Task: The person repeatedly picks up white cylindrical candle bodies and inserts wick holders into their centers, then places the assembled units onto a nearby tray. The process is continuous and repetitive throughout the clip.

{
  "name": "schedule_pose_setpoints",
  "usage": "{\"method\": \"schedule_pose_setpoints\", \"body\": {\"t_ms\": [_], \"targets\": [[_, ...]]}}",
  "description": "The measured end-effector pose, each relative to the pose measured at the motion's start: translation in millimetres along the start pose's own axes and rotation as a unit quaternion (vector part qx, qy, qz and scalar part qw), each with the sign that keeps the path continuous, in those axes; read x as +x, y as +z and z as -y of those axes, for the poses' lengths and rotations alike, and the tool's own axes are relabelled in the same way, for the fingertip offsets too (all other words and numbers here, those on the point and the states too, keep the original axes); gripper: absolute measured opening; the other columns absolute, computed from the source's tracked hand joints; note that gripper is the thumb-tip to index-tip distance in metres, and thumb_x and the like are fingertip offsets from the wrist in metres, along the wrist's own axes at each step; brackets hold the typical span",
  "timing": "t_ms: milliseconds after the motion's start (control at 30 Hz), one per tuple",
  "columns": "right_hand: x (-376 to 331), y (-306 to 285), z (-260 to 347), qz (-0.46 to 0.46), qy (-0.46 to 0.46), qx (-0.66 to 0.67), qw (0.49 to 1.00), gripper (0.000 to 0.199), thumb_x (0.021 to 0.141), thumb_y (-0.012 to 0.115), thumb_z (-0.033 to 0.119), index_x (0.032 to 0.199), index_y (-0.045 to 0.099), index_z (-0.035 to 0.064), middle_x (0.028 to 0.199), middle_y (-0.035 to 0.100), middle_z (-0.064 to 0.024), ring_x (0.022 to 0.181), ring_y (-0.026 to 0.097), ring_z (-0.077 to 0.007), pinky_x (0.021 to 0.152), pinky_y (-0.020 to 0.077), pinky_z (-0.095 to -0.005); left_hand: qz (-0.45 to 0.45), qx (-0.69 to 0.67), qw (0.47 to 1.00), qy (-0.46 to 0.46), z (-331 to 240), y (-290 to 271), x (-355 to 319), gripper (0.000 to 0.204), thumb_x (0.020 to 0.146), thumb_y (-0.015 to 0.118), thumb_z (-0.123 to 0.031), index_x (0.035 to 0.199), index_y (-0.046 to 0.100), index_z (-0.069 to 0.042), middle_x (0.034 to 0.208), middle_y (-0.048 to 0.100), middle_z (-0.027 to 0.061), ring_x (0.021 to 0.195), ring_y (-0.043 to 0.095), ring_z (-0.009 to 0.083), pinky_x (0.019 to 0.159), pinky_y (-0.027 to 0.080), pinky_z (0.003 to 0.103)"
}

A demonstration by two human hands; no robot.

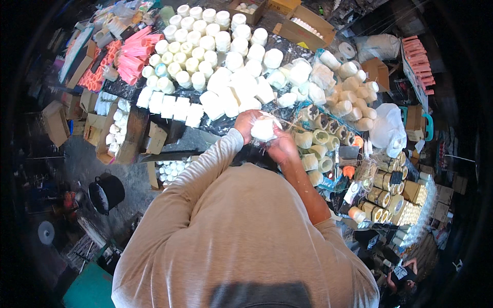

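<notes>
A white rounded piece (263, 129), glaring in the light, is held between my two hands at the near edge of the table. My left hand (245, 126) grips its left side, fingers curled. From the right and below, my right hand (282, 147) closes on the same piece; some fingertips are hidden behind it. Whether the piece has a clear wrap on it I cannot tell. Just beyond my hands lie bright white blocks (233, 92). A row of white cylinders (175, 108) stands to the left of them.
Stacked cream-white cylinders (205, 43) cover the far table, beside pink tubes (134, 54). On the right are pale cylinders (352, 97), hollow cream cups (319, 137) and a plastic bag (387, 128). A black pot (106, 193) stands on the floor. Another person (403, 274) is at lower right.
</notes>
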State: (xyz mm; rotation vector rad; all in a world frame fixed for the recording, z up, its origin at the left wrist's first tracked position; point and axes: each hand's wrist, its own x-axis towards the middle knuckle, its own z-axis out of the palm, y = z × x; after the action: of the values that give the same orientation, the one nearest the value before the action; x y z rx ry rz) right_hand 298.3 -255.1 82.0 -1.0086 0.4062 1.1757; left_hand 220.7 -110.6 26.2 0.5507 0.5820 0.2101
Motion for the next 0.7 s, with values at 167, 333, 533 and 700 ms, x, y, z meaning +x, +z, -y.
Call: {"method": "schedule_pose_setpoints", "body": {"t_ms": [167, 333, 533, 700], "targets": [[24, 13, 0, 0.044, 0.047, 0.067, 0.996, 0.048, 0.105, 0.047, 0.042, 0.139, 0.055, 0.0095, 0.126, 0.066, -0.0103, 0.115, 0.062, -0.0299, 0.089, 0.0531, -0.0508, -0.016, -0.055, 0.992, -0.11, -4, -12, -4, 0.023, 0.102, 0.053, -0.013, 0.117, 0.063, 0.001, 0.11, 0.071, 0.0142, 0.099, 0.071, 0.0264, 0.09, 0.058, 0.044], [26, 20, 23, 0.018, -0.051, -0.136, 0.989, 0.068, 0.102, 0.048, 0.059, 0.145, 0.046, 0.0066, 0.128, 0.063, -0.0108, 0.117, 0.062, -0.0342, 0.095, 0.051, -0.0639, -0.09, -0.036, 0.995, 0.014, -24, 6, -22, 0.028, 0.106, 0.052, -0.018, 0.123, 0.062, 0.003, 0.117, 0.07, 0.0155, 0.107, 0.068, 0.0254, 0.097, 0.054, 0.043], [-13, 46, 14, 0.07, -0.241, -0.507, 0.825, 0.063, 0.084, 0.08, 0.035, 0.128, 0.055, -0.0026, 0.115, 0.069, -0.0173, 0.084, 0.071, -0.0315, 0.084, 0.0588, -0.0464, -0.19, 0.287, 0.936, 0.072, -56, 17, -78, 0.034, 0.101, 0.067, -0.03, 0.105, 0.071, 0.004, 0.083, 0.073, 0.0068, 0.072, 0.066, 0.0169, 0.071, 0.052, 0.03], [-11, 49, 2, 0.028, -0.237, -0.624, 0.744, 0.046, 0.088, 0.079, 0.034, 0.105, 0.065, -0.0065, 0.087, 0.07, -0.0154, 0.075, 0.069, -0.0213, 0.063, 0.0554, -0.0337, -0.061, 0.621, 0.726, 0.291, -64, -17, -127, 0.104, 0.065, 0.094, -0.04, 0.148, 0.043, -0.001, 0.148, 0.046, 0.0248, 0.136, 0.046, 0.0417, 0.112, 0.04, 0.049]]}}
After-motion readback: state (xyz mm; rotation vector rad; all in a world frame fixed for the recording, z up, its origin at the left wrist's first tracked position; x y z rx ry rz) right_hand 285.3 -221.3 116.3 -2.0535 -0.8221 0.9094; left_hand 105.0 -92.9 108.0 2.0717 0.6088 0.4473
